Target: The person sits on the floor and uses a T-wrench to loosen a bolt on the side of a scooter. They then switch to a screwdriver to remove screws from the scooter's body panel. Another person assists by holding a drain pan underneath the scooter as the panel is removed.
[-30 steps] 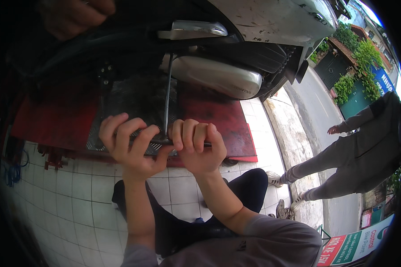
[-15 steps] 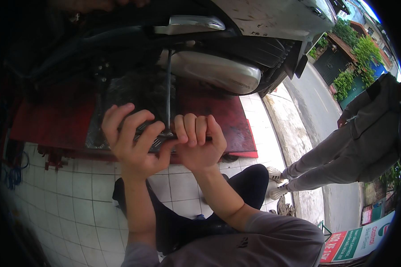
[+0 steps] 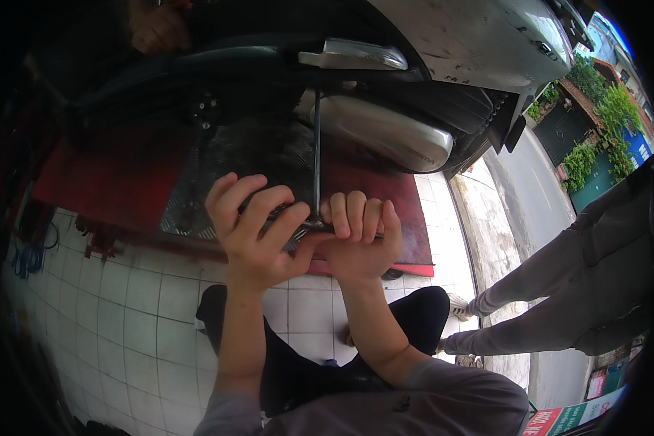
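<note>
A long T-handle wrench (image 3: 317, 156) runs from the underside of a motorbike (image 3: 479, 40) toward me, its far end beside the silver engine cover (image 3: 385, 131). My right hand (image 3: 365, 251) is wrapped round the right side of its crossbar. On the other side, my left hand (image 3: 258, 243) has its fingers curled loosely over the bar, with the thumb lying along it toward the right hand. My fingers cover most of the crossbar. Where the wrench meets the bike is dark and hard to make out.
A red work platform (image 3: 109, 182) with a dark metal plate lies under the bike. Another person's hand (image 3: 160, 30) shows at the upper left. A person in grey (image 3: 538, 298) stands at the right by the road. Blue hose (image 3: 33, 254) hangs at the left.
The whole view has shifted, so the bike and my hands appear farther right and a little lower. Both hands keep their hold on the wrench. The other person's hand shows more fully.
</note>
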### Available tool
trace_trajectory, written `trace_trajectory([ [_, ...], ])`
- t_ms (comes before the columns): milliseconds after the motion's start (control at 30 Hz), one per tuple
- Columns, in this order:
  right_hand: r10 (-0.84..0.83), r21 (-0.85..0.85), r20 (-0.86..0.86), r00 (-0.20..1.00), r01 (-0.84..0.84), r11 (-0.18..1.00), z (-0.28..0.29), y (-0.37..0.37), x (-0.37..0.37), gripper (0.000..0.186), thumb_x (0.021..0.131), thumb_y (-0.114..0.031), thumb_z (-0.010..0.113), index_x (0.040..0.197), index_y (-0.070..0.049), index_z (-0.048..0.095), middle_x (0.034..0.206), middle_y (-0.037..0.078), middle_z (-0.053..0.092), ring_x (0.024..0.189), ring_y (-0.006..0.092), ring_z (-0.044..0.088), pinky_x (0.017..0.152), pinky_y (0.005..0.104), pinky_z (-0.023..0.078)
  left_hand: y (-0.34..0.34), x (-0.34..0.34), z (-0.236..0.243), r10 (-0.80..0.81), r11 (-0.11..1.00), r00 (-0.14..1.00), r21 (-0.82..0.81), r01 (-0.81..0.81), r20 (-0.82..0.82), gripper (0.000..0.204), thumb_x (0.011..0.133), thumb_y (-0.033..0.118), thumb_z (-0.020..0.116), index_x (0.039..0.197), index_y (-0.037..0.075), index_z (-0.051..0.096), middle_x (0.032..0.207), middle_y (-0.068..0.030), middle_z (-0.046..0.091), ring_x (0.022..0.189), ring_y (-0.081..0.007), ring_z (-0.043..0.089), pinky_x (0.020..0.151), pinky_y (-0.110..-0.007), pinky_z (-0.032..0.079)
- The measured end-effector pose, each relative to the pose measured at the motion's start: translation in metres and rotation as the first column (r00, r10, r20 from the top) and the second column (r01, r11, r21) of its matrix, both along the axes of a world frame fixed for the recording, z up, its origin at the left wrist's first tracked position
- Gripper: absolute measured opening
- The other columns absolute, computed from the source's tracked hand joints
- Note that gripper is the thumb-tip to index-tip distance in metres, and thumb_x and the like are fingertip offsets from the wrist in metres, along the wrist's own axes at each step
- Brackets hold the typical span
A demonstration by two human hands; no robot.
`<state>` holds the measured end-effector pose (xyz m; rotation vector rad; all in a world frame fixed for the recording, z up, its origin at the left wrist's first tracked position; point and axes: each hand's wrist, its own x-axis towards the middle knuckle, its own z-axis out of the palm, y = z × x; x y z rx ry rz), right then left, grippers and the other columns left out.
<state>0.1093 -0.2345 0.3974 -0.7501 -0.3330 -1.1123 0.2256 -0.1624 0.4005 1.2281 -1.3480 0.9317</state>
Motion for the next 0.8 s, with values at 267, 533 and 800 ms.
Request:
trace_trajectory([
  [267, 0.215, 0.033, 0.258, 0.942, -0.231, 0.972, 0.000, 0.001, -0.003, 0.048, 0.099, -0.030, 0.035, 0.053, -0.014, 0.032, 0.054, 0.000, 0.036, 0.052, 0.0125, 0.037, 0.062, 0.0316, 0.032, -0.005, -0.003, -0.010, 0.108, 0.994, 0.994, -0.032, -0.107, 0.028, 0.033, 0.079, 0.049, 0.067, 0.073, 0.017, 0.064, 0.082, 0.0011, 0.056, 0.099, -0.0215, 0.053, 0.096, -0.045, 0.038],
  [533, 0.180, -0.048, 0.257, 0.949, -0.173, 0.984, 0.006, -0.007, -0.002, 0.049, 0.095, -0.026, 0.032, 0.049, -0.013, 0.022, 0.046, 0.000, 0.023, 0.041, 0.0126, 0.018, 0.049, 0.0320, 0.022, -0.012, -0.004, -0.006, 0.122, 0.991, 0.988, -0.071, -0.115, 0.093, 0.033, 0.085, 0.045, 0.061, 0.070, 0.016, 0.063, 0.069, 0.0019, 0.052, 0.078, -0.0182, 0.053, 0.088, -0.038, 0.041],
  [800, 0.108, 0.023, 0.241, 0.965, -0.117, 0.993, 0.005, -0.006, -0.005, 0.050, 0.096, -0.027, 0.029, 0.049, -0.015, 0.020, 0.042, -0.002, 0.020, 0.037, 0.0115, 0.013, 0.043, 0.0303, 0.017, -0.007, -0.005, 0.005, 0.143, 0.989, 0.983, -0.056, -0.137, 0.119, 0.008, 0.064, 0.014, 0.060, 0.062, 0.018, 0.054, 0.068, 0.0041, 0.048, 0.062, -0.0121, 0.044, 0.068, -0.028, 0.038],
])
